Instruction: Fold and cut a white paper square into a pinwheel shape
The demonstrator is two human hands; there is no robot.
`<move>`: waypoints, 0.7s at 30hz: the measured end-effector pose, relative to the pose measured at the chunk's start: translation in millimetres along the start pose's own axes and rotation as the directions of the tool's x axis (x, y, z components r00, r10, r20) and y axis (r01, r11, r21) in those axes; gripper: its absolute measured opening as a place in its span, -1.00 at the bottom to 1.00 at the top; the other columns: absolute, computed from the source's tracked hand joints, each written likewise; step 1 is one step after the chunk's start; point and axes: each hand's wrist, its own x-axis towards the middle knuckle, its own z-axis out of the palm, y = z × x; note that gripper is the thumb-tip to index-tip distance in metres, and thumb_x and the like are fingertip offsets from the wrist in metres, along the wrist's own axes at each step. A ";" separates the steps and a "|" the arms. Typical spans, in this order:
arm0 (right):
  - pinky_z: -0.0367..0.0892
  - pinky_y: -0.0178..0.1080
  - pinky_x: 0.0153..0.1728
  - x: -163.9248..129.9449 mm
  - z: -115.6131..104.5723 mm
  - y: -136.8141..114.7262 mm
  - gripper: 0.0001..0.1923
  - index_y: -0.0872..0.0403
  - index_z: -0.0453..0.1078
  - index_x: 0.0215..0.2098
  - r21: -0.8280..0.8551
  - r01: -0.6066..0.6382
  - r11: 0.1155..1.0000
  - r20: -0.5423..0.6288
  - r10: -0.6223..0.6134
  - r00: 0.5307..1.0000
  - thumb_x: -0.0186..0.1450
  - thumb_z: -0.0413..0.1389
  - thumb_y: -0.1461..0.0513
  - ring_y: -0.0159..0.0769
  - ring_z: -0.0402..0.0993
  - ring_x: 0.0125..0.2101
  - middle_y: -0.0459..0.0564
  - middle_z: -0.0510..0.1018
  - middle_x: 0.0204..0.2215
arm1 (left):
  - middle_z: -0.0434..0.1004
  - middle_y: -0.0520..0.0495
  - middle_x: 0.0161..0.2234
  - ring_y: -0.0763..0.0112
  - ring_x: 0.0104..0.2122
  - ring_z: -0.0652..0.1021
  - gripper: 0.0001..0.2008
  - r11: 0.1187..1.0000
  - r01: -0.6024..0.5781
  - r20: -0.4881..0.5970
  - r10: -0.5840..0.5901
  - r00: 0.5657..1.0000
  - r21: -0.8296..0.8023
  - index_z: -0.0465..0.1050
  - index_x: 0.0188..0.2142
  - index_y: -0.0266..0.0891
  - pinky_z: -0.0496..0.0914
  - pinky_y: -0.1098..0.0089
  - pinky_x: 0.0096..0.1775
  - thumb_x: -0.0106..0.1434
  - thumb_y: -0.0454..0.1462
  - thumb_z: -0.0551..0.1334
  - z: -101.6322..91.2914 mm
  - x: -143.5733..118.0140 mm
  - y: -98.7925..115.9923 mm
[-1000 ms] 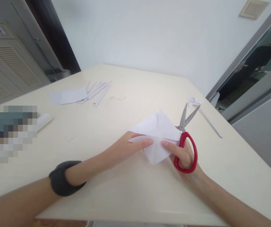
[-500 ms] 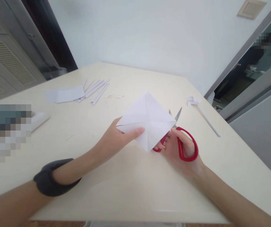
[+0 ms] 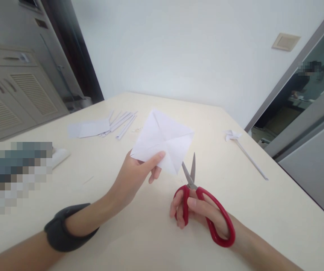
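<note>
My left hand (image 3: pixel 139 173) pinches a square of white paper (image 3: pixel 164 135) between thumb and fingers, the thumb lying on its lower face. Diagonal creases cross the sheet, and a slit shows at its left corner. In my right hand (image 3: pixel 195 210) is a pair of red-handled scissors (image 3: pixel 191 184), thumb and fingers through the loops. The blades point up and stand apart, just below and right of the paper, not around it. A dark band (image 3: pixel 68 227) circles my left wrist.
On the white table (image 3: pixel 139 241) lie white paper sheets (image 3: pixel 94 128), rolled paper sticks (image 3: pixel 125 124) and small scraps (image 3: pixel 137 130) at the back left. A paper pinwheel on a stick (image 3: pixel 248 156) rests at the right. A person (image 3: pixel 294 84) is beyond the doorway.
The scissors have come away from the paper's right corner, down toward me, with blades parted. My left hand has turned the paper and shifted it left. The head view has tilted up.
</note>
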 end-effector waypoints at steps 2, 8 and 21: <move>0.20 -0.14 -0.23 -2.2 -1.3 -4.3 -0.69 0.10 0.41 -0.20 -0.011 -0.027 1.000 0.021 0.027 0.999 0.32 -0.03 0.07 -0.23 0.36 -0.34 0.00 0.43 -0.46 | 0.23 0.10 -0.70 0.48 -0.59 0.33 -0.60 0.998 -0.002 -0.013 0.002 1.000 0.057 0.15 -0.70 -0.22 0.25 0.41 -0.42 0.24 -0.21 0.14 -0.2 0.5 2.1; 0.23 -0.16 -0.18 -4.9 2.1 -17.5 -0.77 0.08 0.35 -0.24 0.016 -0.116 0.993 0.076 0.115 0.990 0.25 0.10 0.10 -0.26 0.37 -0.28 -0.02 0.42 -0.33 | 0.22 0.10 -0.69 0.50 -0.61 0.30 -0.63 1.000 -0.013 0.059 0.012 0.998 0.013 0.17 -0.67 -0.22 0.23 0.42 -0.47 0.25 -0.24 0.13 1.2 -0.4 2.8; 0.25 -0.15 -0.14 -12.1 7.5 -24.0 -0.78 0.04 0.26 -0.23 -0.234 -0.091 0.968 0.046 0.104 0.993 0.26 0.10 0.09 -0.37 0.27 -0.40 -0.12 0.34 -0.41 | 0.18 0.12 -0.71 0.58 -0.68 0.24 -0.62 0.997 -0.071 0.110 0.075 0.991 -0.034 0.14 -0.67 -0.24 0.18 0.45 -0.56 0.26 -0.29 0.13 2.2 -5.4 -2.9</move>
